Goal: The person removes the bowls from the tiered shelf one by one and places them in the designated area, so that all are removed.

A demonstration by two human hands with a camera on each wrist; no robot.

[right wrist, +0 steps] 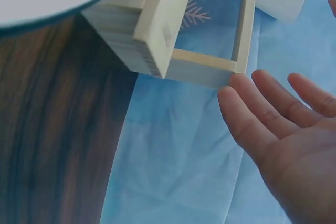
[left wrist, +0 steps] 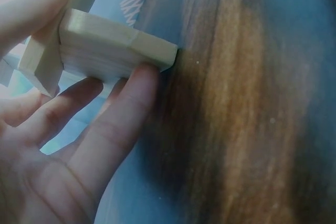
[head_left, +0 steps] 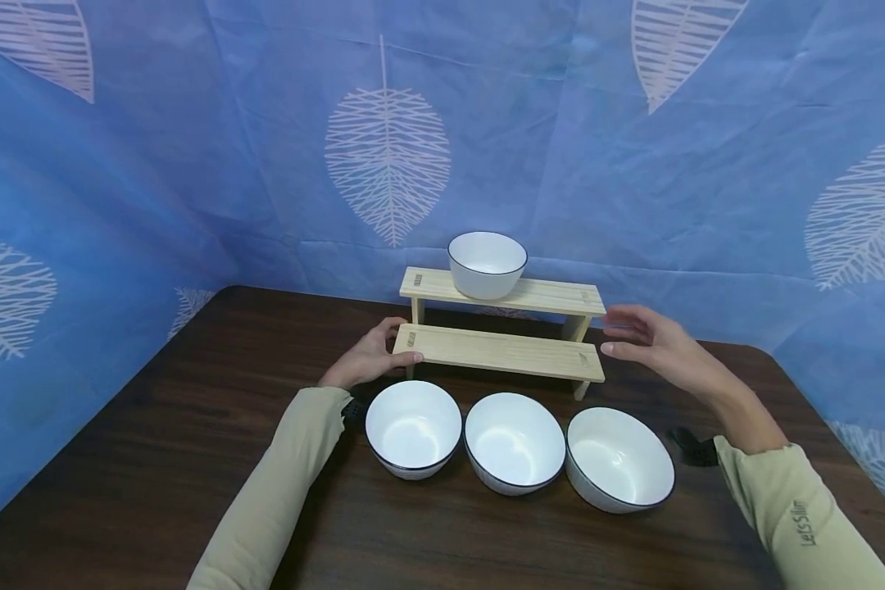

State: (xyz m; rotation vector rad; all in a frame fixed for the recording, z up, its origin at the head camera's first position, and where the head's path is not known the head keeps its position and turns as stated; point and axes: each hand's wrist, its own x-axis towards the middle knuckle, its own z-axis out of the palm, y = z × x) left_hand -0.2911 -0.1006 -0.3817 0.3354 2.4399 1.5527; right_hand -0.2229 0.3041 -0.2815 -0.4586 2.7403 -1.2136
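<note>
A two-tier pale wooden stand is at the back of the table. My left hand grips the left end of its lower board, thumb over the top; in the left wrist view, fingers touch the wooden end piece. My right hand is beside the stand's right end, fingers extended, holding nothing. In the right wrist view, the fingertips of that hand are close to the upper corner of the stand; contact is unclear. A white bowl sits upright on the upper board.
Three white bowls with dark rims stand in a row in front of the stand: left, middle, right. They are on a dark wooden table. Behind it hangs a blue cloth with white leaf prints.
</note>
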